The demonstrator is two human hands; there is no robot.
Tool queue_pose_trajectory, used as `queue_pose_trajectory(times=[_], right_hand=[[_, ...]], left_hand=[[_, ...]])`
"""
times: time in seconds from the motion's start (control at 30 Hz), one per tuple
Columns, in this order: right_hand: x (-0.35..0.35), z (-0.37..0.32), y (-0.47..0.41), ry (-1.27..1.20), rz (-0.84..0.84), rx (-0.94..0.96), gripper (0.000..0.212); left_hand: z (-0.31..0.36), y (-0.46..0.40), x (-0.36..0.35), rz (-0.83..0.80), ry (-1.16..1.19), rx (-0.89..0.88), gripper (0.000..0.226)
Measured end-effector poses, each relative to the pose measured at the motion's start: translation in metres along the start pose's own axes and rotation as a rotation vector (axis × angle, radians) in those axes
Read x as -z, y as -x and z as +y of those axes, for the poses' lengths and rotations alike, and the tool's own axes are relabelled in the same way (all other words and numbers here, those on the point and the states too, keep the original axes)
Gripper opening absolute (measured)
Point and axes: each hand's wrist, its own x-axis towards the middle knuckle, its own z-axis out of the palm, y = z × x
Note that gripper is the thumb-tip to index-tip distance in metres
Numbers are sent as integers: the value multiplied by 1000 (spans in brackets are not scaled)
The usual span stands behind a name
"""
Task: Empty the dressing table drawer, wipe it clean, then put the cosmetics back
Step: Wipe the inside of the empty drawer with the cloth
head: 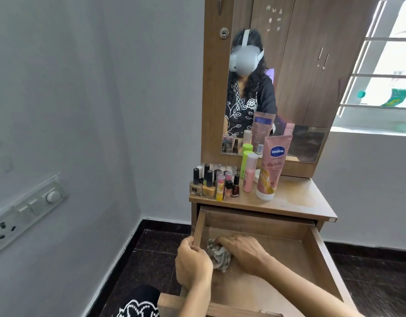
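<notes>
The wooden drawer (321,255) of the dressing table is pulled far out, and its floor shows only bare wood. My left hand (193,261) grips the drawer's left side wall. My right hand (243,250) presses a crumpled grey-and-white cloth (219,256) onto the drawer floor near the left wall. On the tabletop (300,200) stand the cosmetics: several nail polish bottles and lipsticks (214,184), a green bottle (246,163), a pink bottle (250,175) and a pink Vaseline tube (271,168).
A mirror (277,76) rises behind the tabletop and reflects a person and a wardrobe. A grey wall with a switchboard (26,211) is on the left. A barred window (385,65) is at the right. The floor (151,259) is dark tile.
</notes>
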Motion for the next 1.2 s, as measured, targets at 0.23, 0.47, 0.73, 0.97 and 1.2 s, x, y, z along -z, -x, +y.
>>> queue_pose_trajectory(times=[0.23, 0.47, 0.73, 0.97, 1.2], right_hand=[[1, -17, -28, -57, 59, -218, 37], [-5, -22, -45, -82, 9, -150, 49], [6, -28, -15, 72, -214, -18, 55], [6, -28, -44, 126, -121, -175, 42], [6, -34, -57, 19, -139, -348, 47]], left_hand=[[1, 0, 0, 0, 1, 5, 34], [2, 1, 0, 2, -9, -4, 34], [0, 0, 1, -18, -25, -7, 34], [-1, 2, 0, -20, -33, -11, 35], [1, 1, -1, -19, -60, -13, 35]])
